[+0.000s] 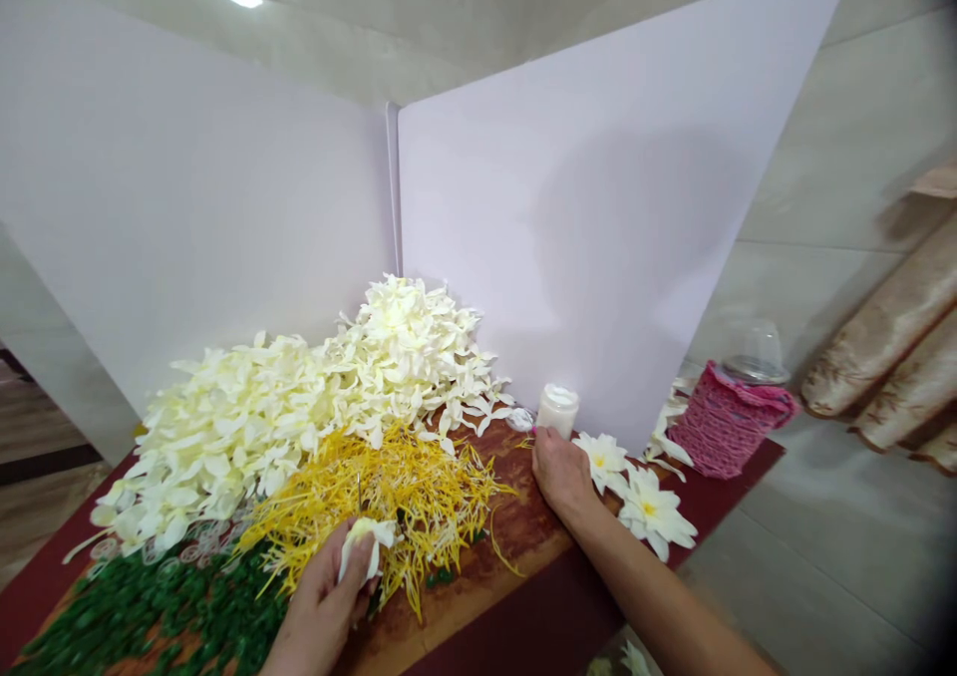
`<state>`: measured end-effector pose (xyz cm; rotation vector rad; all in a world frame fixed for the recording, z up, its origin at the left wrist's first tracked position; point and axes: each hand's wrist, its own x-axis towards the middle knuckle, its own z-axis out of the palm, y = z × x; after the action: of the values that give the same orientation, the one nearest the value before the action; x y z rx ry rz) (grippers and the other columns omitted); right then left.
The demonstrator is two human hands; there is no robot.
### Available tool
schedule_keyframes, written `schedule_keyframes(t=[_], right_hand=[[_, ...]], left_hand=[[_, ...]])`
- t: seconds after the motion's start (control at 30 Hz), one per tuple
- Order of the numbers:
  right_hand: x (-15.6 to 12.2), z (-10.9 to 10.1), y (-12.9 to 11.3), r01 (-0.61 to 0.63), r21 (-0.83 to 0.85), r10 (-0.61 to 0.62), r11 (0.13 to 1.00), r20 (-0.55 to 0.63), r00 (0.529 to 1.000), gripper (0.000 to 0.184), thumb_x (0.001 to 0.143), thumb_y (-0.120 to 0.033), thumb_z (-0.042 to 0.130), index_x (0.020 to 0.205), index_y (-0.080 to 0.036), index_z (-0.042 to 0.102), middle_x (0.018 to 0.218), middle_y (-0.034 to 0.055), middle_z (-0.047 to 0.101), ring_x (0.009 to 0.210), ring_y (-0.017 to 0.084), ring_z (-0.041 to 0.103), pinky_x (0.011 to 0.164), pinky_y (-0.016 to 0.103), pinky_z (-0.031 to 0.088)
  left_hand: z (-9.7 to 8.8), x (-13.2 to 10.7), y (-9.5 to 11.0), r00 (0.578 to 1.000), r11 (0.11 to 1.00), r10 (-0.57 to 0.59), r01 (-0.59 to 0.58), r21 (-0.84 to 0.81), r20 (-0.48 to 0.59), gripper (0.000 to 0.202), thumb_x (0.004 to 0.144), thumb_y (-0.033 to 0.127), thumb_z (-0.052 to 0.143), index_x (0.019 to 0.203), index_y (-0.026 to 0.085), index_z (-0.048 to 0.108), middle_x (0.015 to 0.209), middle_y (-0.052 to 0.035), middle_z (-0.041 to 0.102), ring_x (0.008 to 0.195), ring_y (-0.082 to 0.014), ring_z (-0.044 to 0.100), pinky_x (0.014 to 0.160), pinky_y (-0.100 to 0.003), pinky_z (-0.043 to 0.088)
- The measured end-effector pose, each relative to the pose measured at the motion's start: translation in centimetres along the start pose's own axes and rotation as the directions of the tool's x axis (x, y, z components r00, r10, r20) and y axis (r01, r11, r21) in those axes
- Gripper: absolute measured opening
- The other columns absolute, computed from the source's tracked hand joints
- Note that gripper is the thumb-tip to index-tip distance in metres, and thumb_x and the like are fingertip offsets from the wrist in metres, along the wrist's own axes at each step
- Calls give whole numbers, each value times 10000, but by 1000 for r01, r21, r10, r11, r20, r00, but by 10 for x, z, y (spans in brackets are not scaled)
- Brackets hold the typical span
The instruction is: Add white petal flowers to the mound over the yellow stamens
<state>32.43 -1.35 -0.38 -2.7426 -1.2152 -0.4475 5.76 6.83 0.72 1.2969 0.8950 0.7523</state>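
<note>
Head view, left to right, positions taken from the yellow stamen heap (381,502):
- Green leaf pieces (150,606): massed left of and nearer than the heap.
- White petals (299,407): large pile behind the heap, spreading left.
- Left hand (321,596): at the heap's near edge, partly closed, gripping a folded white petal (366,546).
- Right hand (560,472): right of the heap, on the red-brown tabletop (515,556), fingers bent; any held item cannot be determined.
- White-topped jar (557,409): beyond the right hand.
- White flowers (647,511): yellow centres, right of the heap.
- Pink woven basket (737,422): well right of the heap, clear plastic dome (757,352) on top.
</note>
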Motion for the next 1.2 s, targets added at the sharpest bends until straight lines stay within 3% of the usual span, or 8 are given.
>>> schedule_keyframes(t=[0.13, 0.3, 0.5, 1.2], right_hand=[[-2, 0, 0, -6, -6, 6, 1000, -26, 1000, 208, 865, -189, 357, 917, -155, 556, 841, 85, 626, 668, 190, 626, 529, 251, 397], [-3, -2, 1, -11, -9, 10, 1000, -53, 999, 219, 871, -200, 338, 905, -156, 550, 852, 82, 619, 693, 191, 621, 535, 253, 396], [2, 3, 2, 11, -15, -11, 1000, -31, 999, 209, 862, -183, 359, 885, -154, 565, 829, 72, 628, 675, 191, 625, 538, 257, 397], [3, 1, -1, 12, -17, -11, 1000, 29, 1000, 181, 841, -145, 383, 887, -162, 557, 854, 81, 622, 704, 183, 626, 561, 251, 399]], left_hand=[[1, -2, 4, 999, 1000, -28, 28, -4, -29, 454, 490, 558, 662, 681, 176, 508, 488, 67, 403, 448, -85, 320, 402, -187, 275], [2, -4, 7, 988, 990, -125, 119, -73, -91, 510, 427, 540, 703, 744, 186, 517, 576, 56, 459, 532, -104, 401, 500, -203, 381], [2, -3, 5, 998, 999, -50, 50, -14, -30, 460, 480, 571, 660, 684, 185, 515, 515, 63, 405, 473, -97, 349, 420, -192, 296], [0, -1, 0, 999, 999, -34, 34, 11, 0, 428, 526, 547, 652, 680, 169, 527, 530, 55, 412, 487, -88, 346, 417, -178, 296]])
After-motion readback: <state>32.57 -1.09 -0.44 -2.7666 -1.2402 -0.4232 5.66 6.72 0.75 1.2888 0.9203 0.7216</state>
